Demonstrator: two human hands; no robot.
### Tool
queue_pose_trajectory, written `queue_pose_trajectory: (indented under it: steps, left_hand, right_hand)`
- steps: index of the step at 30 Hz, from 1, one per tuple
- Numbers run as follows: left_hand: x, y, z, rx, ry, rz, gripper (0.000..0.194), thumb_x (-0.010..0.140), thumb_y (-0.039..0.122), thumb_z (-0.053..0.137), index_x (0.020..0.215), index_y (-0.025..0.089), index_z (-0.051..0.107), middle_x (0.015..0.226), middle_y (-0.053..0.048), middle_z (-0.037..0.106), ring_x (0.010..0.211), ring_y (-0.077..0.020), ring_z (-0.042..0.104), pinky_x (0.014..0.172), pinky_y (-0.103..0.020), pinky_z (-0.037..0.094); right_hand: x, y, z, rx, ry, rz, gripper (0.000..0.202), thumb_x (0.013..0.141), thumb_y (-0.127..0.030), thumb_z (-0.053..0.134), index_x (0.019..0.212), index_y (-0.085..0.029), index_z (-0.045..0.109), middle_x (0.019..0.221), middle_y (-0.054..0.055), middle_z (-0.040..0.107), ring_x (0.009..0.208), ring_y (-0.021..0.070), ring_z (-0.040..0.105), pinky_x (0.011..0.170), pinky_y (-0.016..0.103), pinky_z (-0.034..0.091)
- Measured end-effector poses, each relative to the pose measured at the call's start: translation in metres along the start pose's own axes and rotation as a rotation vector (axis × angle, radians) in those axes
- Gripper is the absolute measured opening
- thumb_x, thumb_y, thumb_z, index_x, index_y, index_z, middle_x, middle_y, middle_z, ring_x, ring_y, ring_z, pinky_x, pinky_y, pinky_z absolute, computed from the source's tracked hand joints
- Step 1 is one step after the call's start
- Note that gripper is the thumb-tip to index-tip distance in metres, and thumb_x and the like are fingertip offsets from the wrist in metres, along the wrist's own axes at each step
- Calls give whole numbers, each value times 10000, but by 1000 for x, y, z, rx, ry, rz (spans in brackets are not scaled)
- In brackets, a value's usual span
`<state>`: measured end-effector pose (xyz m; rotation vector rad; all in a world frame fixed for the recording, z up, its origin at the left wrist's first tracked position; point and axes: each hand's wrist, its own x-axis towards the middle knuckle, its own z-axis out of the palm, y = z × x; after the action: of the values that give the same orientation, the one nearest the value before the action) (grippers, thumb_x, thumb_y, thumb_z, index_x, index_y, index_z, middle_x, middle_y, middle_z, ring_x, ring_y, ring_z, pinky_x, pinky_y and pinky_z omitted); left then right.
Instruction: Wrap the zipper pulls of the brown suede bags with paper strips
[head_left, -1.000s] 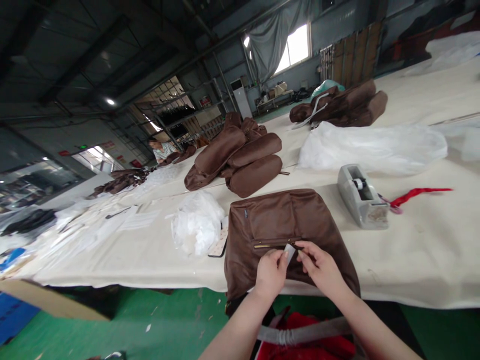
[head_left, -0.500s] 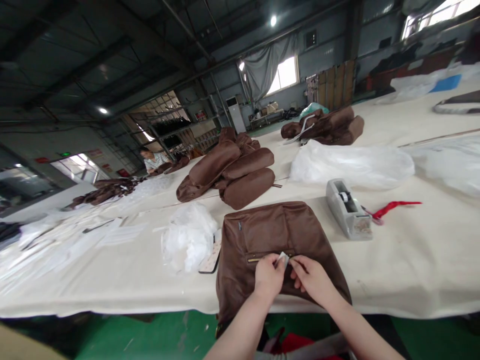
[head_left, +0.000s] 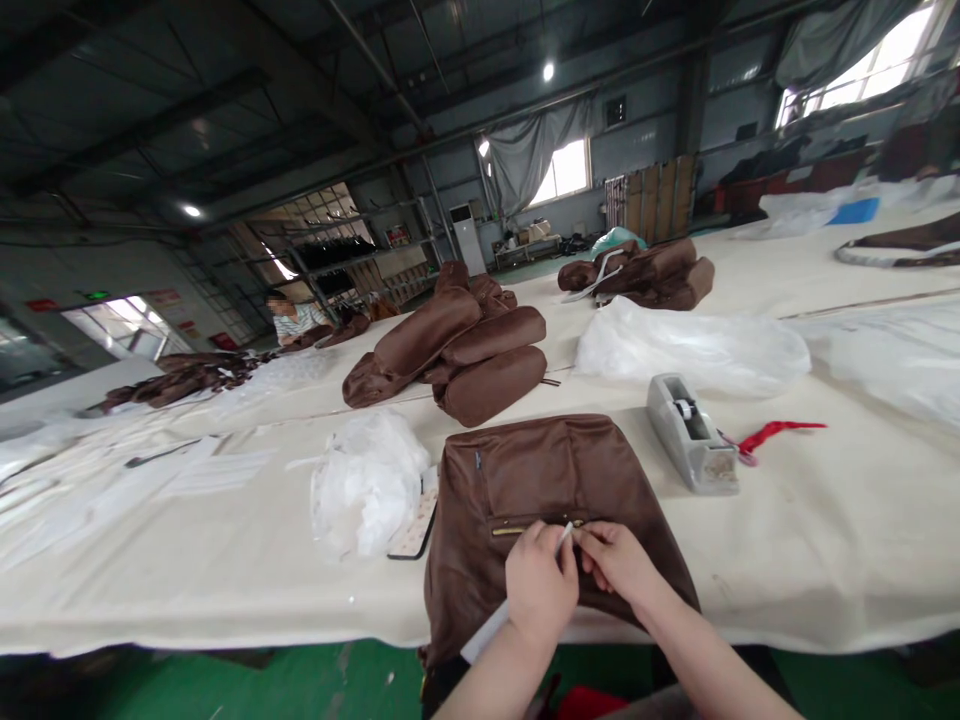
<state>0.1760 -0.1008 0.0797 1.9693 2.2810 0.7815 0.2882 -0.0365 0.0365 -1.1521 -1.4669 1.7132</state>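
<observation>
A brown leather-look bag (head_left: 536, 470) lies flat in front of me, its lower part hanging over the table's front edge. Across its face runs a short brass-coloured zipper (head_left: 510, 530). My left hand (head_left: 541, 585) is closed over the bag, pinching a thin white strip (head_left: 566, 535) between thumb and fingers. More white strip-like material shows beneath the left wrist. Right beside it, my right hand (head_left: 616, 562) pinches at the zipper's right end, the fingertips nearly touching the strip. What the right fingertips hold is too small to make out.
A grey tape dispenser (head_left: 694, 440) with a red ribbon (head_left: 780, 432) stands right of the bag. Crumpled white plastic (head_left: 367, 485) partly covers a phone-like item (head_left: 412, 530) on the left. Brown stuffed bags (head_left: 457, 350) and clear plastic (head_left: 690, 345) lie farther back. Another person (head_left: 296, 318) is far left.
The left hand has turned over slightly, and the white strip now shows narrower at its fingertips. White material has appeared under the left wrist. The right hand stays pinched at the zipper end.
</observation>
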Motion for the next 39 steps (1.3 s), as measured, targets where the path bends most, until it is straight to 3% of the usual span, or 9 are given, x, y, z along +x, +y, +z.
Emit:
queue_pose_trajectory:
  steps: [4,10,13,16,21,25,32,34,39]
  left_hand:
    - [-13,-4,10,260,65,220,299,844,126,545,1135,163,605,921,-54,643,848,-215,613,728,-333,493]
    - [-17,-8,18,445,75,332,385,808,87,589,1192,107,565,884,-47,632,771,-211,613,628,-327,512]
    - [-16,-5,13,339,23,275,337,827,85,550,1158,137,583,899,-55,642,808,-224,619,672,-339,515]
    - [-10,-4,8,4,-43,66,280,845,109,514,1104,180,593,968,-65,655,884,-213,624,780,-338,504]
    - [5,-14,10,-549,-415,-302,154,863,287,498,879,163,589,725,-19,658,598,-132,592,579,-238,447]
    - [11,-21,8,-556,-519,-209,387,921,426,352,708,175,555,582,12,572,550,-121,523,582,-240,396]
    - [5,-30,14,-509,-477,5,264,902,262,332,750,187,533,702,-7,562,656,-141,497,640,-252,380]
    - [2,-33,20,-495,-446,-13,288,916,282,305,746,190,518,689,-9,546,664,-148,494,646,-259,375]
    - [-1,-39,29,-485,-450,-52,263,910,287,311,736,204,490,667,1,510,695,-158,493,659,-258,373]
  right_hand:
    - [0,-2,1,22,22,14,392,735,-534,573,555,-200,476,414,-57,481,287,57,350,304,196,220]
    - [-2,-7,-1,142,22,62,458,735,-635,549,627,-190,535,413,-52,492,265,65,342,288,198,206]
    - [-4,-8,-2,104,4,32,476,706,-628,611,555,-192,494,393,-59,459,272,53,322,296,195,196]
    - [-6,-7,-2,81,-7,-14,464,698,-604,639,545,-193,487,396,-67,446,283,46,313,307,193,186]
    - [-7,-4,-5,75,-37,-51,428,734,-587,600,617,-177,555,428,-60,475,298,49,329,318,194,194]
    - [-7,-1,-5,58,-29,-43,406,733,-574,597,652,-176,578,428,-61,477,306,57,340,322,197,213]
    - [-20,-11,-10,-171,-21,-79,357,833,-503,516,686,-191,611,505,-24,547,359,90,433,363,216,304]
    - [-24,-23,-30,-306,122,-201,302,850,-473,515,807,-214,667,618,18,636,494,148,558,477,254,424]
    - [-13,-51,-128,-682,863,-449,315,846,-448,509,1014,-236,671,1081,114,671,836,252,628,781,362,457]
